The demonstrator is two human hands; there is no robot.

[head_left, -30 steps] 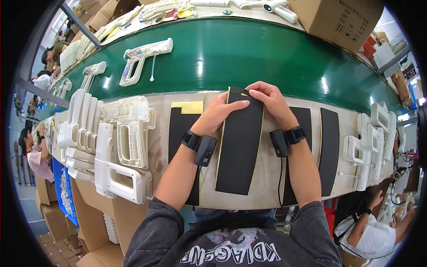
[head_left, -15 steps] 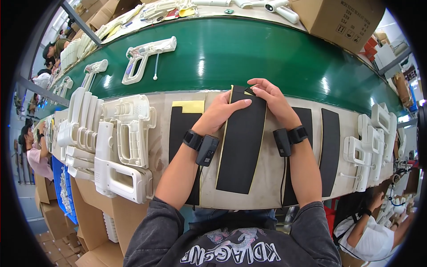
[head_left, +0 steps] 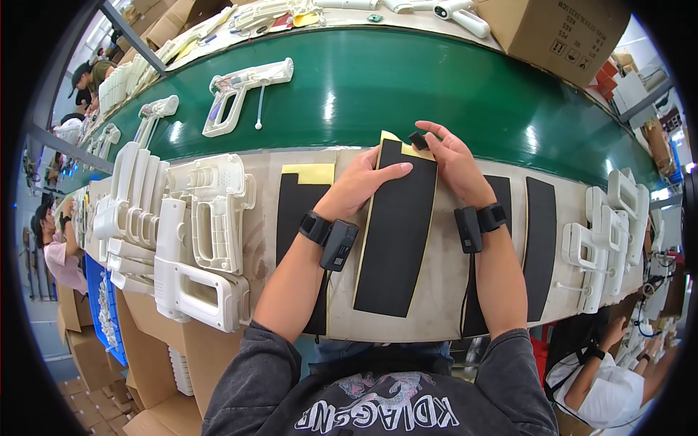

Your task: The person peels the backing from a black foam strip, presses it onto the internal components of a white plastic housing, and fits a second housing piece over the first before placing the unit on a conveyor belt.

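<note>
A long black foam sheet [head_left: 396,240] on yellow backing paper lies in front of me, its far end tilted up in my left hand [head_left: 368,182]. The left thumb presses on its face while the fingers are hidden behind. My right hand [head_left: 449,163] pinches a small black foam piece [head_left: 418,140] between thumb and fingers, just off the sheet's upper right corner. Bare yellow backing [head_left: 414,151] shows at that corner. Left of the sheet is another black foam sheet [head_left: 291,218] with an exposed yellow strip at its top.
White plastic gun-shaped housings [head_left: 203,283] stand at the left, with more housings [head_left: 600,240] at the right. Further black foam strips [head_left: 539,247] lie on the right. Beyond the table runs a green conveyor belt [head_left: 407,80] carrying part-assembled housings [head_left: 243,91]. A cardboard box [head_left: 556,33] stands at the far right.
My right hand has pulled the small foam piece up and away from the sheet's corner, uncovering yellow backing. On the belt, the housings have shifted slightly right.
</note>
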